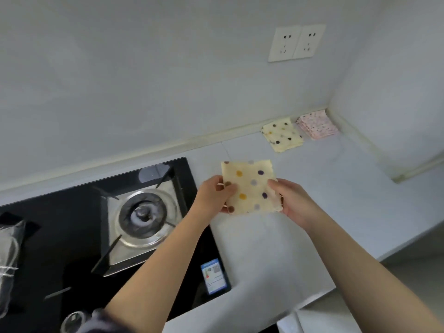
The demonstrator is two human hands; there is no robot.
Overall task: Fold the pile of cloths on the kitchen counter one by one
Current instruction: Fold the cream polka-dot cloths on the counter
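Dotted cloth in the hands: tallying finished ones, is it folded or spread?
Folded: dotted cloth is a compact square, layers showing at one corner, held by left hand and right hand.

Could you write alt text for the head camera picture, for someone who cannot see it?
The left hand and right hand hold a cream polka-dot cloth by its sides above a kitchen counter. Against the far wall lie a folded dotted cloth and a pink stack of cloths; a gas stove sits to the left.

Home kitchen: black glass gas hob (96, 227) set into the pale surface (312, 200) at left; double wall socket (296, 43) on the far wall.
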